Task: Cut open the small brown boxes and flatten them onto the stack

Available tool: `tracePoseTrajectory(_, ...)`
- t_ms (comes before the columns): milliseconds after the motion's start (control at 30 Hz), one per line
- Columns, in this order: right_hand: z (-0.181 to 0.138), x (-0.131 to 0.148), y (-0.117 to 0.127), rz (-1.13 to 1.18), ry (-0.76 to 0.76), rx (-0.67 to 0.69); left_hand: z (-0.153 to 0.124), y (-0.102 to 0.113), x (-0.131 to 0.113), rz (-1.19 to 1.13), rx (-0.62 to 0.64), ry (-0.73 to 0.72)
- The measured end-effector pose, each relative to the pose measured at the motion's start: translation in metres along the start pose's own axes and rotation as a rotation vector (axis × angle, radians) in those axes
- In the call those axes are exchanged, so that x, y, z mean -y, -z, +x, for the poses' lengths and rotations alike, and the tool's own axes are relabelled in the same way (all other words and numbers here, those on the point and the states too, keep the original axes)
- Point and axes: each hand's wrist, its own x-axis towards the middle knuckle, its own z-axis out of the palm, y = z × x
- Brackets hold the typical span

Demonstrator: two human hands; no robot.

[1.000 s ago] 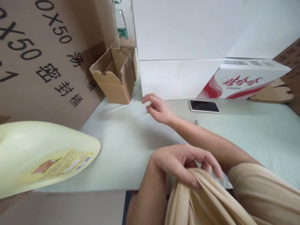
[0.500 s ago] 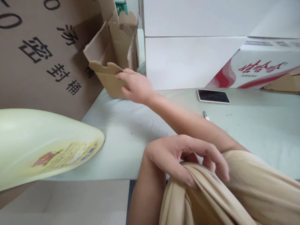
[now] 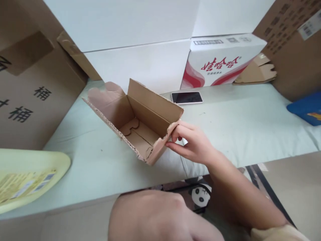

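My right hand (image 3: 192, 142) pinches the near right flap of a small open cardboard box (image 3: 152, 115) between thumb and fingers. The box is tilted, its mouth facing me, with a bottom of folded, interlocking flaps and nothing inside. Its top edges are rough and torn-looking. Close to the camera at the bottom, my left hand (image 3: 160, 217) shows only its back and knuckles; its fingers are out of sight. Behind the box lies a phone (image 3: 187, 97) with a dark screen.
A pale green cloth-covered surface (image 3: 240, 134) runs across. Large white boxes (image 3: 140, 67), a red-and-white printed carton (image 3: 213, 63) and big brown cartons (image 3: 30, 77) line the back. A pale yellow-green jug (image 3: 30, 177) stands at left, a blue object (image 3: 307, 107) at right, flattened cardboard (image 3: 260, 72) behind.
My right hand has brought the cardboard box from the back left toward the middle and tilted it. My left hand has left the tan cloth. The view has turned right.
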Motion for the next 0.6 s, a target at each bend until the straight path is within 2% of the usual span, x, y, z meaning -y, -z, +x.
tracePoseTrajectory(133, -0.018, -0.011, 0.011, 0.090, 0.032, -0.037, 0.024, 0.021, -0.011, 0.014, 0.113, -0.171)
tracePoseTrajectory(233, -0.021, -0.019, 0.009, 0.211, 0.087, -0.115, 0.035, 0.032, -0.018, 0.144, 0.075, -0.126)
tracePoseTrajectory(333, -0.020, -0.020, 0.004, 0.268, 0.092, -0.170, 0.040, 0.033, -0.024, 0.208, 0.042, -0.083)
tracePoseTrajectory(500, -0.017, -0.016, 0.000, 0.307, 0.091, -0.226, 0.042, 0.031, -0.020, 0.122, 0.120, -0.118)
tracePoseTrajectory(600, -0.014, -0.011, -0.002, 0.328, 0.114, -0.245, 0.038, 0.032, -0.011, 0.044, 0.102, -0.173)
